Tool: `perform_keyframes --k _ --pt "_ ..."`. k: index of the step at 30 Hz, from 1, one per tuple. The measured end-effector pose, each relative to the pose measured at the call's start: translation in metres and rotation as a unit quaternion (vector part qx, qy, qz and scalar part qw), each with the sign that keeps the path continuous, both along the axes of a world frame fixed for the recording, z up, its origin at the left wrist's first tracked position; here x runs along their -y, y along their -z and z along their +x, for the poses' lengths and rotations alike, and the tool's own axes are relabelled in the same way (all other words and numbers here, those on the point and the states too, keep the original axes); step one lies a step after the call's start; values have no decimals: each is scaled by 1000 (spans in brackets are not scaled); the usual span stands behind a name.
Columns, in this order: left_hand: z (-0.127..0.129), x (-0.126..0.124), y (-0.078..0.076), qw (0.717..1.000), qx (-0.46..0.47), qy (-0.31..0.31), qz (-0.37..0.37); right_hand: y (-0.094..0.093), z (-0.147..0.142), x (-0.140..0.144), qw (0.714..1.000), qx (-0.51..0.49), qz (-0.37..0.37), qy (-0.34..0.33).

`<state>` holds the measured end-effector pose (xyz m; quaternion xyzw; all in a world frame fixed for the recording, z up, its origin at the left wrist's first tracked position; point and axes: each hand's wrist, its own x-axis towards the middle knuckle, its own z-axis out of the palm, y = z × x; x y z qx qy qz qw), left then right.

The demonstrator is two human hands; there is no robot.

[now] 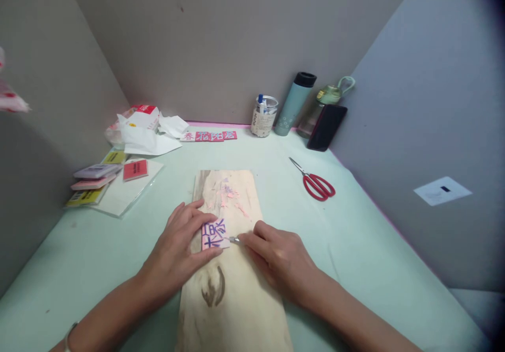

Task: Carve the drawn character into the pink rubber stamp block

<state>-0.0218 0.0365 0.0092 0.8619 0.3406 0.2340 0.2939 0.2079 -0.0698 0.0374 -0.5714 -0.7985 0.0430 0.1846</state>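
A small pink and white carving block with purple character strokes lies flat on a wooden board. My left hand grips it from the left, thumb at its near edge and fingers at its far edge. In my right hand is a slim silver carving knife, held like a pen, its tip at the block's right side. Most of its handle is hidden by the fingers. Pink shavings are scattered on the board just beyond the block.
Red-handled scissors lie to the right. Behind stand a pen jar, a teal tumbler, a green bottle and a leaning phone. Finished-looking lettered blocks, tissues and stacked coloured blocks sit back left.
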Motion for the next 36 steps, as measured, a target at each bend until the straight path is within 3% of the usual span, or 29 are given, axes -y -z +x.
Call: perform_keyframes --k 9,20,36 --pt "0 0 -1 1000 1 -3 -6 -6 3 0 1000 -6 -24 -6" --pt "0 -1 4 1000 14 -4 4 -2 -1 -1 999 30 14 4" --pt "0 0 2 1000 12 -4 6 -3 1 -3 1000 19 4 -3"
